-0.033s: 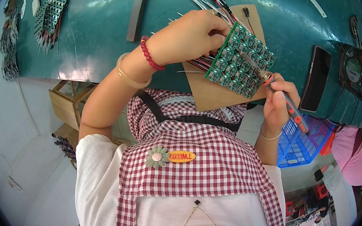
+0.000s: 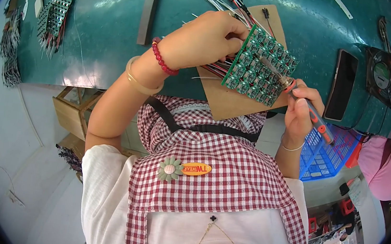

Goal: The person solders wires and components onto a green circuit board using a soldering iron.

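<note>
Your green counter (image 2: 104, 29) bears a brown sheet (image 2: 222, 101), and over that slants the green circuit board (image 2: 254, 75). Your left hand (image 2: 205, 38) curls at its left edge; I can't tell what the fingertips grip. Your right hand (image 2: 303, 110) clasps a grey-and-red soldering iron (image 2: 319, 125), metal tip over the board.

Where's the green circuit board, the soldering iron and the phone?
Green circuit board (image 2: 253, 71): head view, near the middle of its face.
Soldering iron (image 2: 318, 120): head view, on its grey-and-red handle.
Phone (image 2: 342, 85): head view, on its dark flat face.
</note>
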{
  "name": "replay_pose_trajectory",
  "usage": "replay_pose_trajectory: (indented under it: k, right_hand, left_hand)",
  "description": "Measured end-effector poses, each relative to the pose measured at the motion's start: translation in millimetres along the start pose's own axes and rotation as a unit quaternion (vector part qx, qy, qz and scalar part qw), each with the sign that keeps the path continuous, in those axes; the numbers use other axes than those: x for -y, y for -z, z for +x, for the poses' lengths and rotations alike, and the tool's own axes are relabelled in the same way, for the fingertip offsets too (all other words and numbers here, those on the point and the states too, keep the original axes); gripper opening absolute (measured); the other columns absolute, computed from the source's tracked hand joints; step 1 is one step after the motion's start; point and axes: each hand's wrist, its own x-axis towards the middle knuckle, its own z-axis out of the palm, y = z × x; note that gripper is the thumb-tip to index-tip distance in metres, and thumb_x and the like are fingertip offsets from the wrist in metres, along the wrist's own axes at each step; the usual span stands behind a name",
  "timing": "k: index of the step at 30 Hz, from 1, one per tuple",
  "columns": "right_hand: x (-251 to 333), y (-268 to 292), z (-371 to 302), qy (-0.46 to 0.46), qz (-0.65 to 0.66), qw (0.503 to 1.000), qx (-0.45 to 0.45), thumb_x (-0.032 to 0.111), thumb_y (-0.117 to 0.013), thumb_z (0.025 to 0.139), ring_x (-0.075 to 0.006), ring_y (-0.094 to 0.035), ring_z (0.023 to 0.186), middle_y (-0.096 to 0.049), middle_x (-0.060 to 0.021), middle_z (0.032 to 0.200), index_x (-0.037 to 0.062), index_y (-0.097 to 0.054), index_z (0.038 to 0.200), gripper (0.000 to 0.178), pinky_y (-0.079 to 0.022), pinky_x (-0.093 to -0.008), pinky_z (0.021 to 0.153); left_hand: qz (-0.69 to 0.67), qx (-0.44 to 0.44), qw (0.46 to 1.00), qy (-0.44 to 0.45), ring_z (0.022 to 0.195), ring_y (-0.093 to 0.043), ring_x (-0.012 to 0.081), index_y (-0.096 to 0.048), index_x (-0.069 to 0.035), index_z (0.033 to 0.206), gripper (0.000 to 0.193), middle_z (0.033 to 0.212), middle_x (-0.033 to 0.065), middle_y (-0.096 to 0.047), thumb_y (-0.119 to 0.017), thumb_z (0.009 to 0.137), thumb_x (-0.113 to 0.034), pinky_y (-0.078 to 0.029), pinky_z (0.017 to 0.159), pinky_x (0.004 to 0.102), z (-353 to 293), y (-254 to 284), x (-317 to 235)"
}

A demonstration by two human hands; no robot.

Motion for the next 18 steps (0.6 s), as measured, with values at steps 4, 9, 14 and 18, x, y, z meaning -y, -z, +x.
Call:
replay_pose_trajectory:
  k: [4,9,14,18]
  right_hand:
    - [0.4,0.9,-1.3,-0.007,0.001,1.000,-0.005,0.015,-0.053,0.086,-0.0096,-0.036,0.059,-0.045,-0.0036,0.066,-0.0027,-0.056,0.091,0.018,-0.028,-0.0238,0.058]
    - [3.2,-0.9,-2.2,-0.019,0.029,0.999,-0.018,0.013,-0.053,0.085,-0.0104,-0.038,0.058,-0.048,-0.0052,0.066,-0.0032,-0.056,0.090,0.017,-0.037,-0.0289,0.068]
    - [2.8,5.1,-6.6,-0.016,0.106,0.994,-0.014,0.016,-0.052,0.087,-0.0125,-0.038,0.060,-0.042,-0.0031,0.062,-0.0017,-0.055,0.092,0.018,-0.044,-0.0398,0.088]
    - [3.3,14.7,-16.8,-0.042,0.194,0.979,-0.045,0.016,-0.051,0.087,-0.0159,-0.045,0.063,-0.047,-0.0053,0.060,0.0001,-0.055,0.090,0.016,-0.037,-0.0510,0.102]
  left_hand:
    - [-0.022,0.048,0.999,-0.009,0.061,-0.056,0.0067,-0.063,0.003,0.091,0.010,0.069,0.0003,-0.060,-0.060,0.085,-0.005,-0.048,0.058,0.0216,5.5,6.2,4.4]
    - [-0.010,0.095,0.995,0.012,0.063,-0.056,0.0060,-0.064,0.003,0.094,0.012,0.071,0.0007,-0.061,-0.061,0.084,-0.003,-0.048,0.059,0.0216,8.3,10.1,1.5]
    - [0.000,0.079,0.995,-0.060,0.059,-0.057,0.0107,-0.064,0.001,0.082,0.010,0.064,0.0043,-0.060,-0.063,0.079,-0.009,-0.045,0.054,0.0252,8.9,2.8,9.8]
    - [0.003,0.103,0.994,-0.034,0.058,-0.056,0.0093,-0.062,0.003,0.081,0.012,0.064,0.0053,-0.060,-0.063,0.079,-0.008,-0.044,0.053,0.0245,0.0,-3.1,-12.5]
